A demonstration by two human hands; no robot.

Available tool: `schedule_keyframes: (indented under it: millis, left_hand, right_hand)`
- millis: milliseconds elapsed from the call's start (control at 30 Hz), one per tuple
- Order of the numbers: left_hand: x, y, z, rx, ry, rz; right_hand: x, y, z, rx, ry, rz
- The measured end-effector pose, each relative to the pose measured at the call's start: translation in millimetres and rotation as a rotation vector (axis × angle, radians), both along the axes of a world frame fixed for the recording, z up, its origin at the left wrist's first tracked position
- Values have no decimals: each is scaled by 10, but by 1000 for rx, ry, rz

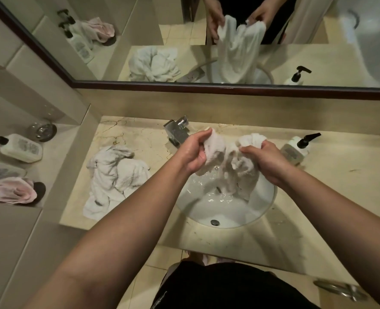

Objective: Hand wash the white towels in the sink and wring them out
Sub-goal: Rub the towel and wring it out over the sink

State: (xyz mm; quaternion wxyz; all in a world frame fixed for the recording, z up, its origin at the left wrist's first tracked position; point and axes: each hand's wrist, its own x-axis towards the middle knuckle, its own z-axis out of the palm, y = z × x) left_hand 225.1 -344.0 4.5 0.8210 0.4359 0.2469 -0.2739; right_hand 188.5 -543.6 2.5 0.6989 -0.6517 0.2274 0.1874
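A wet white towel [229, 161] hangs over the round white sink [220, 210], its lower end dipping into the water. My left hand [192, 151] grips a bunched upper corner of it and my right hand [266, 160] grips the other bunched corner, both held up in front of the chrome faucet [176, 130]. A second white towel [115, 175] lies crumpled on the marble counter [340, 186] to the left of the sink. The mirror above reflects both hands and the hanging towel.
A white pump bottle [298, 147] stands right of the sink. On the left ledge sit two pump bottles [19, 147], a metal soap dish [42, 131] and a pink cloth [13, 191]. A metal bar [340, 289] shows at lower right.
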Motion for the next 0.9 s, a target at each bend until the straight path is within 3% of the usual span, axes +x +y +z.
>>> schedule_keyframes:
  millis: [233, 500, 600, 700, 800, 900]
  left_hand:
    - [-13, -263, 176, 254, -149, -169]
    - [168, -420, 541, 535, -443, -403]
    - [249, -473, 620, 643, -530, -466]
    - [251, -420, 547, 725, -584, -366]
    - [20, -256, 231, 835, -467, -165]
    - [-344, -119, -249, 743, -155, -257]
  right_hand:
    - [44, 106, 155, 255, -74, -117]
    - [-7, 152, 322, -67, -191, 187]
    - [39, 202, 312, -148, -204, 25]
    - [96, 213, 292, 22, -133, -135]
    - [110, 199, 350, 229, -41, -205]
    - [112, 188, 413, 396, 12, -234]
